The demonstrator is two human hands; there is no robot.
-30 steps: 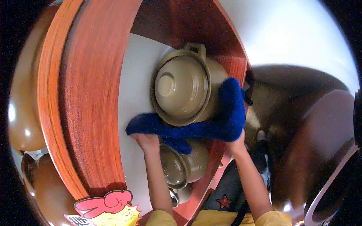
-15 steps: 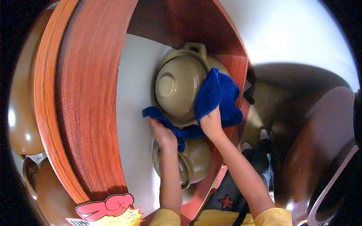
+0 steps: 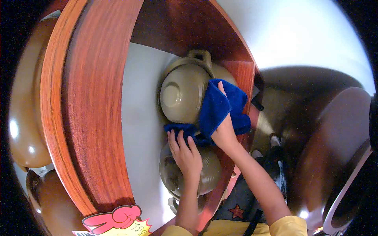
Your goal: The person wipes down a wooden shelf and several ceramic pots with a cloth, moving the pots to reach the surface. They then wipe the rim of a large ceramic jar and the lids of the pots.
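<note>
A brownish-grey clay pot [image 3: 185, 92] with a domed lid and a loop handle stands on the pale shelf board. A blue cloth [image 3: 234, 100] drapes along its side and lower edge. My right hand [image 3: 226, 131] grips the cloth against the pot's side, partly covered by its folds. At the pot's lower edge, my left hand [image 3: 187, 153] presses the other end of the cloth, fingers bent over it and slightly apart. Below, partly behind my left hand and wrist, is a second similar pot [image 3: 208, 169].
Red-brown wooden shelf panels [image 3: 94, 98] frame the pots. A pink and yellow price sign [image 3: 118, 222] sits at the lower left. Large brown pots [image 3: 29, 118] stand beyond the left panel. The floor [image 3: 264, 122] and feet show at right.
My left hand has moved right and turned from side-on to back-up, its fingers now on the cloth at the pot's lower edge. The right hand has shifted slightly with the cloth.
</note>
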